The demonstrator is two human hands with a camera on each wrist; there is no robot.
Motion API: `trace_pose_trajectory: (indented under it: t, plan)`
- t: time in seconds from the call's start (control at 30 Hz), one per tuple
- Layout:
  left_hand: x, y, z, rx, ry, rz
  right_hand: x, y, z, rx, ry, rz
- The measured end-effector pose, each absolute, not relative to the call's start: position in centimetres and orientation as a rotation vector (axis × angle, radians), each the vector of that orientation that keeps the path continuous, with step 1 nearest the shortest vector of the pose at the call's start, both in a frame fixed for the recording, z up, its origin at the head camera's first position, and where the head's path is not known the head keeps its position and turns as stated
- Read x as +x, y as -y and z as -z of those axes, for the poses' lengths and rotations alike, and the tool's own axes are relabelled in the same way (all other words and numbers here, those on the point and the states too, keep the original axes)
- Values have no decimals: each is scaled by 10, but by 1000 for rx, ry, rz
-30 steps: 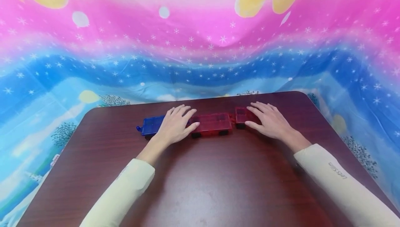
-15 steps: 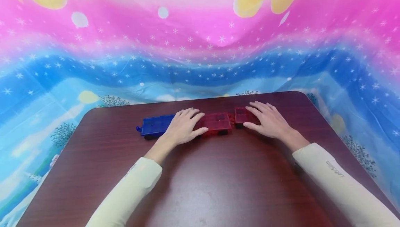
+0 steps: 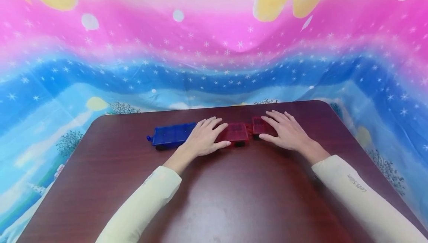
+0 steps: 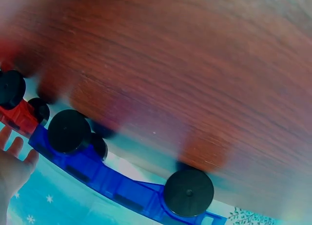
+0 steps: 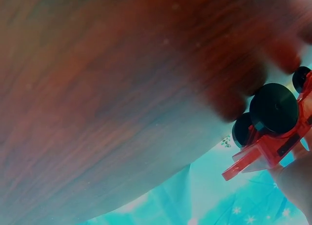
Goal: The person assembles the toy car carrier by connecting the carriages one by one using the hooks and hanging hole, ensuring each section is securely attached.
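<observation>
Three translucent toy train cars with black wheels stand in a row near the far edge of a dark wooden desk (image 3: pixel 217 198). From left to right they are a blue car (image 3: pixel 170 134), a long red car (image 3: pixel 236 132) and a short red car (image 3: pixel 259 125).

The left hand (image 3: pixel 205 139) lies flat, fingers straight and slightly spread, over the left end of the long red car, covering the spot where it meets the blue car. Whether those two are coupled cannot be told; the left wrist view shows the blue car (image 4: pixel 112 178) and the red one end to end, very close. The right hand (image 3: pixel 284 131) also lies flat with straight fingers, resting on the right part of the short red car; it curls around nothing.

The two red cars stand just beside each other, with a small link visible between them. Judging by this, the row seems nearly assembled: the cars are lined up, and what may remain is pressing the joints fully together, above all the hidden one under the left hand.

The person wears pale cream long sleeves (image 3: pixel 143 202). The desk has rounded corners and a glossy reddish-brown grain. Behind and around it hangs a bright cloth backdrop (image 3: pixel 214 49) in pink, blue and pale turquoise bands, printed with white stars, snowy trees and yellow shapes.
</observation>
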State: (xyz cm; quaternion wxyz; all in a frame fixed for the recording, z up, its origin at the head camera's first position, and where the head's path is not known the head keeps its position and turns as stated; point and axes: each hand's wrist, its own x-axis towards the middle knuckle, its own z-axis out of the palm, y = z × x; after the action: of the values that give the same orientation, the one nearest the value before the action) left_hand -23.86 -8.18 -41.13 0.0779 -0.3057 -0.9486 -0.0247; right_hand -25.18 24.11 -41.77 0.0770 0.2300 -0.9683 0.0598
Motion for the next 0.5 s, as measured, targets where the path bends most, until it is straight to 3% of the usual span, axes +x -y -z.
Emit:
trace_pose_trajectory:
  t: [0.5]
  plan:
    - [-246, 65, 415, -922, 2872, 42, -253, -232, 419, 677, 2927, -164]
